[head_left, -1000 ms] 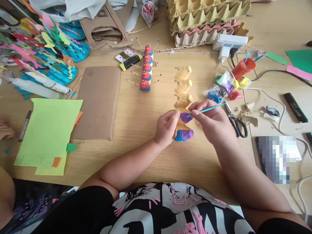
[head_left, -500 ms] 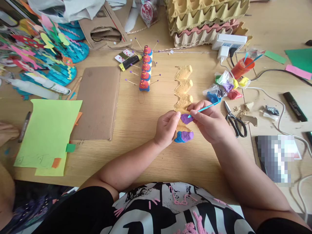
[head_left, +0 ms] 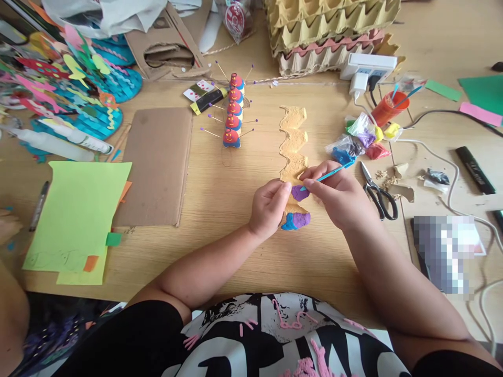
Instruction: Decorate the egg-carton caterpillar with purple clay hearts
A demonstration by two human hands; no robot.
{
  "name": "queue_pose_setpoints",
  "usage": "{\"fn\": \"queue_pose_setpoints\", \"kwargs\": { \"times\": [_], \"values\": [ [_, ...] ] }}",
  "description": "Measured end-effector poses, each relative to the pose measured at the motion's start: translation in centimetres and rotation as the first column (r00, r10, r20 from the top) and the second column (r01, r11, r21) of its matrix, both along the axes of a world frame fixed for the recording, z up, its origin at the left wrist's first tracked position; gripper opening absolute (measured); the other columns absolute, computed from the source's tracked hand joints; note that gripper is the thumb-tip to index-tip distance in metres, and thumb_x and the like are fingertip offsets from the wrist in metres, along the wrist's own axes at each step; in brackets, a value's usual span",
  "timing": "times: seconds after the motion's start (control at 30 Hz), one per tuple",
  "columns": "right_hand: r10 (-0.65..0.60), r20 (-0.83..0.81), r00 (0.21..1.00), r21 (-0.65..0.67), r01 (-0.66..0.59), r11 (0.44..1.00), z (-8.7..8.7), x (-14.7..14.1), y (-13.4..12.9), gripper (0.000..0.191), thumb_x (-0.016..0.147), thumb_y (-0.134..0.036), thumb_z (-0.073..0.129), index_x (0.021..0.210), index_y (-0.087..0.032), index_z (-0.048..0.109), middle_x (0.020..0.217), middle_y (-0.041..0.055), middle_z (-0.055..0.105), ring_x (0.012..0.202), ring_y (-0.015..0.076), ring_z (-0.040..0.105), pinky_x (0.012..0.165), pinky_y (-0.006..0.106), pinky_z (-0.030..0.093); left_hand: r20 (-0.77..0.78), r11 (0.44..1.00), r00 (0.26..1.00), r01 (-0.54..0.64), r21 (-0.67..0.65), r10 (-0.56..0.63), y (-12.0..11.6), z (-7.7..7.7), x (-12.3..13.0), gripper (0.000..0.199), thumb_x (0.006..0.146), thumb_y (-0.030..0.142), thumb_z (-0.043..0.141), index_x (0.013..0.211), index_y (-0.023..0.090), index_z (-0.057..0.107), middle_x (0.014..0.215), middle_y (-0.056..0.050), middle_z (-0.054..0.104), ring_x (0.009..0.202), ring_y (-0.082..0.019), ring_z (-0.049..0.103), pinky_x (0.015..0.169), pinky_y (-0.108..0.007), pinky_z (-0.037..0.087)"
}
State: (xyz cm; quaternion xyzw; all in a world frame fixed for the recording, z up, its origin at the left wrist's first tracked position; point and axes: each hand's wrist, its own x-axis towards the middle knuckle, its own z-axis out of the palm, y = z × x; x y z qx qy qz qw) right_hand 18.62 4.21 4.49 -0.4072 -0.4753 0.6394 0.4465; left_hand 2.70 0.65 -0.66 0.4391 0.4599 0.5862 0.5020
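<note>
On the wooden table [head_left: 220, 256], the egg-carton strip [head_left: 294, 140] runs away from the person, its nearest cup coated in blue and purple clay [head_left: 296, 220]. Just beyond, the left hand [head_left: 269, 207] pinches the strip's edge; squeezing harder could crease the thin pulp. The right hand [head_left: 338, 195] grips a slim blue modelling tool [head_left: 328, 174] between thumb and fingers, its tip at the purple clay patch [head_left: 301, 193]; too steep a push might gouge or lift it. Farther off, the bare cups lie unheld, so sideways pressure could swing or twist that end.
</note>
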Motion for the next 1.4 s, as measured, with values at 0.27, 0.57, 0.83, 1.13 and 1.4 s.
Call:
{"fn": "queue_pose_setpoints", "kwargs": {
  "times": [0.27,0.57,0.83,1.13,1.4],
  "values": [
    [-0.042,0.211,0.977,0.1,0.021,0.995,0.3,0.1,-0.4,0.039,0.082,-0.041,0.093,0.082,-0.025,0.057,0.095,0.0034,0.077,0.081,0.0178,0.073,0.076,0.037,0.06,-0.047,0.999,0.999,-0.009,0.036,0.011,-0.1,0.2,0.0,0.056,0.099,0.066,0.067,0.068,0.02,0.063,0.068,0.001,0.058,0.069,-0.014,0.054,0.071,-0.028,0.047],
    [-0.017,0.054,0.998,-0.097,0.023,0.995,0.7,0.7,0.0,0.034,0.08,-0.041,0.094,0.081,-0.026,0.064,0.099,0.0023,0.08,0.093,0.0201,0.074,0.091,0.04,0.061,0.01,0.999,1.0,-0.002,0.048,0.001,0.0,-0.2,-0.1,0.051,0.102,0.062,0.067,0.073,0.02,0.066,0.07,0.001,0.057,0.069,-0.014,0.052,0.07,-0.029,0.047],
    [-0.05,0.052,0.997,-0.064,0.054,0.996,0.8,0.5,-0.3,0.037,0.08,-0.045,0.097,0.082,-0.026,0.066,0.105,0.0018,0.082,0.101,0.0209,0.075,0.099,0.041,0.061,0.008,0.999,0.999,-0.05,-0.008,0.05,0.1,-0.8,-0.2,0.056,0.1,0.066,0.068,0.069,0.021,0.06,0.068,0.001,0.052,0.067,-0.014,0.048,0.065,-0.029,0.042],
    [-0.16,0.318,0.935,0.322,0.053,0.945,0.0,-0.1,-0.9,0.039,0.092,-0.057,0.086,0.084,-0.026,0.065,0.1,0.0048,0.078,0.093,0.0214,0.076,0.092,0.042,0.063,-0.015,0.999,0.999,-0.046,0.024,0.047,0.2,-0.5,-0.2,0.05,0.103,0.062,0.064,0.073,0.021,0.069,0.07,0.0,0.062,0.07,-0.014,0.056,0.069,-0.029,0.047],
    [-0.114,0.35,0.93,0.315,-0.003,0.949,0.6,0.0,-1.0,0.037,0.092,-0.057,0.085,0.087,-0.026,0.066,0.104,0.0063,0.078,0.094,0.0229,0.075,0.09,0.043,0.062,-0.037,0.997,0.997,-0.072,-0.003,0.072,0.4,-0.7,-0.2,0.054,0.099,0.068,0.066,0.071,0.021,0.066,0.07,-0.001,0.066,0.073,-0.015,0.063,0.072,-0.029,0.05]
  ]
}}
